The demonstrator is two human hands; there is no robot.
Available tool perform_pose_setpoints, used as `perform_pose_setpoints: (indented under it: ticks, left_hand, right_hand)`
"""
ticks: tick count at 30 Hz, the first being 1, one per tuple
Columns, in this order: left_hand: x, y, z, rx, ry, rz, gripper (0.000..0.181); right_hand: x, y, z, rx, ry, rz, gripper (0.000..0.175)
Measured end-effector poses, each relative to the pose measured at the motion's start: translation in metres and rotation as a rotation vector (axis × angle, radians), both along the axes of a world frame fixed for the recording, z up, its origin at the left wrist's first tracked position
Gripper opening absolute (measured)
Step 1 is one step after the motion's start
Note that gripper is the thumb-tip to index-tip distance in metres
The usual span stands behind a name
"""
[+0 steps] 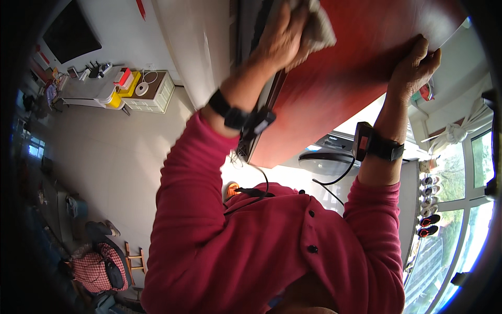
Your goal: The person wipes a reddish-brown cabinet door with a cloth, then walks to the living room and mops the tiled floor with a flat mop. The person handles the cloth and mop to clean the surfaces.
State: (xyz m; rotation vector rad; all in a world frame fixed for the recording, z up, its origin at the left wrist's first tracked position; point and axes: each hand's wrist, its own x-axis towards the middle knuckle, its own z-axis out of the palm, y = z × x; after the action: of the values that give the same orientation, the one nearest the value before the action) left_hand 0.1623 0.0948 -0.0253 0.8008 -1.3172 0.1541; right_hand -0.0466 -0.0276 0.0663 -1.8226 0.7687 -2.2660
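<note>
My left hand (280,41) is raised at the top of the view, slightly blurred, and grips a folded light-coloured cloth (319,31) against the edge of a reddish-brown door panel (333,90). On the right, my right hand (417,70) reaches to the panel's other edge; its thumb and some fingers show, and the rest lie behind or against the panel. Both wrists carry black straps with small boxes and cables.
A front-loading washing machine (329,153) stands below the panel. Shoes (429,208) line a ledge by the windows. At far left are a low cabinet (151,94) with boxes, a person in a checked top (92,271), and a wooden stool (135,261).
</note>
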Motion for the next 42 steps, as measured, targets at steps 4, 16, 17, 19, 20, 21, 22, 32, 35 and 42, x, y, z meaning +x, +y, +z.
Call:
perform_pose_setpoints:
  ticks: [4, 16, 17, 19, 20, 21, 22, 32, 35, 42]
  left_hand:
    - [-0.001, -0.014, 0.052, -0.137, 0.077, -0.325, 0.045]
    - [-0.038, 0.021, -0.193, 0.172, 0.552, -0.267, 0.05]
    - [-0.04, 0.021, -0.213, 0.221, 0.691, -0.381, 0.05]
    - [-0.042, 0.022, -0.251, 0.202, 0.596, -0.269, 0.053]
    - [-0.041, 0.023, -0.269, 0.226, 0.572, -0.208, 0.056]
    - [-0.04, 0.024, -0.287, 0.275, 0.549, -0.173, 0.057]
    - [-0.038, 0.026, -0.303, 0.323, 0.524, -0.136, 0.059]
    - [-0.032, 0.06, -0.271, 0.548, 0.358, 0.307, 0.041]
    - [-0.032, 0.046, -0.173, 0.296, 0.303, 0.38, 0.041]
    - [-0.023, 0.029, 0.048, -0.157, 0.187, 0.371, 0.045]
  right_hand:
    - [-0.001, -0.007, -0.004, -0.027, 0.01, -0.004, 0.073]
    - [0.008, 0.003, -0.004, -0.04, 0.024, -0.125, 0.061]
    - [0.008, 0.004, -0.004, -0.027, 0.029, -0.114, 0.061]
    - [0.007, 0.004, -0.006, -0.058, 0.03, -0.103, 0.06]
    - [0.007, 0.002, -0.007, -0.069, 0.034, -0.098, 0.059]
    - [0.006, 0.001, -0.008, -0.086, 0.047, -0.102, 0.059]
    - [0.005, -0.002, -0.008, -0.092, 0.045, -0.113, 0.058]
    - [0.001, -0.013, -0.009, -0.05, 0.03, -0.056, 0.072]
    - [0.001, -0.011, -0.009, -0.054, 0.004, 0.022, 0.069]
    - [0.0, -0.006, -0.007, -0.02, -0.02, 0.022, 0.064]
